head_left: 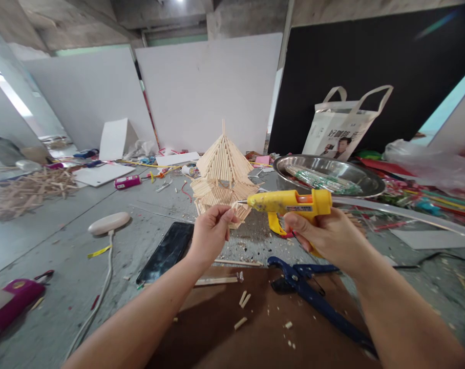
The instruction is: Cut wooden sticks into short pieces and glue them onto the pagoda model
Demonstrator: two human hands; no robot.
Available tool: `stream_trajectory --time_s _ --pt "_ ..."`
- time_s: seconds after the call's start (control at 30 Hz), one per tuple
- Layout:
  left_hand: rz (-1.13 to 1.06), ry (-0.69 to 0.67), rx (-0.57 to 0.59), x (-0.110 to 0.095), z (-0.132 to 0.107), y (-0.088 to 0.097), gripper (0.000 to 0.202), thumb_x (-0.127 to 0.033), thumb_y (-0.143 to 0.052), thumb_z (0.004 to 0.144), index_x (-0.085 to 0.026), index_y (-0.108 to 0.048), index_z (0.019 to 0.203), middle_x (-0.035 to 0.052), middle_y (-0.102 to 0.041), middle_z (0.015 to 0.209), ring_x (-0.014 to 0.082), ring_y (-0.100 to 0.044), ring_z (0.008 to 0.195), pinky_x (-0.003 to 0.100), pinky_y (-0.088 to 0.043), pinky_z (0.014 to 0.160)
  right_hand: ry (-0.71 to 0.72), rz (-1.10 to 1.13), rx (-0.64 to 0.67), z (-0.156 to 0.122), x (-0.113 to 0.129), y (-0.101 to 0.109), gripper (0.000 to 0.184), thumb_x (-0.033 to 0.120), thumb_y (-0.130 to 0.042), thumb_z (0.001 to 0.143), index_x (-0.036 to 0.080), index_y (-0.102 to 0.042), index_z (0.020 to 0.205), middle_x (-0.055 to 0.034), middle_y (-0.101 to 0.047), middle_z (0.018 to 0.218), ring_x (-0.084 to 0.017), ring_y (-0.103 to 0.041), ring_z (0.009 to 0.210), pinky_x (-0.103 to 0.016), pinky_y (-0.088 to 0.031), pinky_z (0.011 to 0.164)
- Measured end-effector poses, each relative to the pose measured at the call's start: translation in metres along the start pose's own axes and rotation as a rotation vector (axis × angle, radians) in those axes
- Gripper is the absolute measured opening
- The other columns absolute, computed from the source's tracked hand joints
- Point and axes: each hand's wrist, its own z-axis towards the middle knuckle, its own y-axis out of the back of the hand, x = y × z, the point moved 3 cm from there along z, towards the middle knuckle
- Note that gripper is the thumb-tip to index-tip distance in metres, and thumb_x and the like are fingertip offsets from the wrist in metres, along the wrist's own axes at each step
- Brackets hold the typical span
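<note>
My right hand [317, 228] is wrapped round the handle of a yellow glue gun [286, 202], with a glue stick going out of its rear. The gun's metal nozzle points left, close to the fingertips of my left hand [215, 225]. Thumb and forefinger of that hand are pinched together; whatever lies between them is too small to name. Right behind the left hand stands a tiered model tower of pale wooden sticks [223, 164], with a pointed roof. The hand hides part of its lower tier, and I cannot tell whether they touch.
Blue-handled cutters [320, 302] and short stick pieces [245, 299] lie on a brown board [213, 343]. A black phone [167, 251] is left of it. Around are a steel basin [374, 184], a magenta glue gun [13, 305], a white corded device [108, 223] and a stick heap [33, 192].
</note>
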Motion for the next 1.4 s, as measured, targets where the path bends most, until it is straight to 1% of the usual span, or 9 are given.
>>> stream_trajectory --time_s 0.13,0.43,0.67,0.77,0.97,1.1,1.23,1.4 --pt "0.021 -0.008 -0.001 -0.0012 -0.0005 0.0004 0.017 -0.029 -0.048 0.075 -0.013 -0.054 0.073 -0.0012 -0.059 0.064 0.0001 -0.038 0.034 0.013 -0.029 0.033 0.003 -0.007 0.024 -0.0001 0.0035 -0.0009 0.028 0.044 -0.050 0.072 0.019 -0.049 0.061 0.0059 -0.038 0.040 -0.005 -0.033 0.034 -0.021 -0.029 0.033" --pt "0.046 -0.013 -0.008 -0.0039 -0.0015 -0.0005 0.017 -0.029 -0.048 0.075 -0.014 -0.054 0.073 -0.0005 -0.059 0.064 0.0005 -0.038 0.034 0.013 -0.030 0.033 0.014 -0.058 0.027 -0.0003 0.0042 -0.0013 0.029 0.045 -0.048 0.073 0.018 -0.051 0.062 0.0057 -0.038 0.039 -0.006 -0.034 0.036 -0.023 -0.029 0.036" --pt "0.068 -0.014 -0.004 -0.0044 -0.0018 0.0001 0.019 -0.031 -0.048 0.076 -0.013 -0.054 0.074 -0.0005 -0.059 0.065 0.0003 -0.038 0.034 0.013 -0.030 0.034 0.025 -0.057 0.023 -0.0009 0.0038 -0.0014 0.027 0.043 -0.049 0.073 0.019 -0.050 0.060 0.0059 -0.037 0.037 -0.007 -0.033 0.035 -0.022 -0.028 0.034" --pt "0.071 -0.003 -0.002 -0.0039 -0.0021 0.0000 0.019 -0.031 -0.048 0.076 -0.013 -0.055 0.075 -0.0009 -0.058 0.062 0.0008 -0.038 0.034 0.014 -0.029 0.034 0.043 -0.051 0.017 -0.0011 0.0050 -0.0012 0.026 0.042 -0.049 0.073 0.019 -0.051 0.060 0.0058 -0.037 0.037 -0.006 -0.033 0.035 -0.022 -0.026 0.033" --pt "0.075 -0.006 -0.011 -0.0063 -0.0031 -0.0003 0.019 -0.031 -0.049 0.075 -0.014 -0.056 0.072 -0.0035 -0.053 0.049 0.0020 -0.036 0.033 0.014 -0.029 0.034 0.069 -0.033 0.005 -0.0008 0.0080 -0.0008 0.025 0.043 -0.050 0.072 0.019 -0.053 0.066 0.0062 -0.038 0.038 -0.006 -0.033 0.035 -0.022 -0.027 0.034" --pt "0.082 0.000 -0.009 -0.0072 -0.0033 -0.0008 0.019 -0.031 -0.048 0.076 -0.013 -0.056 0.073 -0.0043 -0.051 0.047 0.0020 -0.036 0.033 0.014 -0.029 0.034 0.061 -0.029 0.013 -0.0005 0.0079 -0.0015 0.024 0.043 -0.050 0.072 0.019 -0.054 0.068 0.0061 -0.038 0.039 -0.006 -0.033 0.035 -0.022 -0.028 0.035" --pt "0.085 0.004 -0.014 -0.0062 -0.0032 -0.0007 0.019 -0.031 -0.048 0.075 -0.013 -0.056 0.074 -0.0044 -0.052 0.048 0.0022 -0.036 0.033 0.014 -0.029 0.034 0.083 -0.013 -0.009 0.0000 0.0088 -0.0010 0.024 0.043 -0.052 0.071 0.020 -0.053 0.067 0.0053 -0.040 0.040 -0.007 -0.035 0.037 -0.022 -0.028 0.035" --pt "0.078 -0.010 -0.009 -0.0048 -0.0028 -0.0007 0.019 -0.031 -0.048 0.075 -0.014 -0.055 0.074 -0.0018 -0.057 0.056 0.0016 -0.037 0.033 0.015 -0.029 0.034 0.094 -0.013 -0.027 0.0004 0.0063 0.0003 0.024 0.043 -0.052 0.071 0.020 -0.052 0.065 0.0051 -0.040 0.041 -0.007 -0.035 0.037 -0.022 -0.028 0.035"
